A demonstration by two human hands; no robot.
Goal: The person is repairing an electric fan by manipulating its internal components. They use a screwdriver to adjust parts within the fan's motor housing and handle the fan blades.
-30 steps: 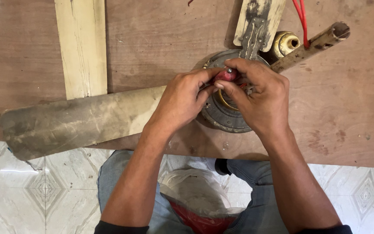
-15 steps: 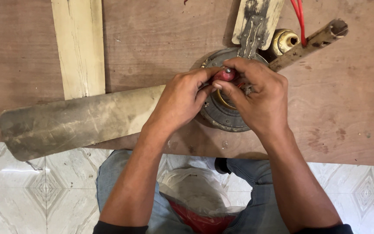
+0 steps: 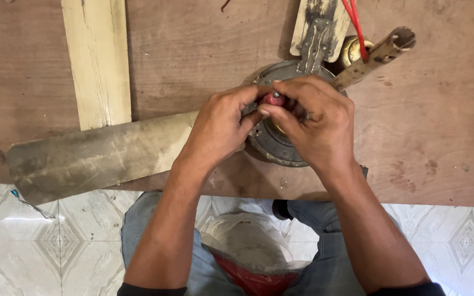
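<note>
Basically no change from a second ago: left hand (image 3: 220,129) and right hand (image 3: 316,123) still pinched shut on red cap (image 3: 274,100) atop motor (image 3: 272,143), centre frame.

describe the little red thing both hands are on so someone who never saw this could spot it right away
Start at the brown wooden board and find the round grey fan motor right of its middle. Over the motor's centre the left hand and right hand meet, and between their fingertips sits the small red piece. It is the only red thing inside the motor's circle; the red wires run higher up.
</note>
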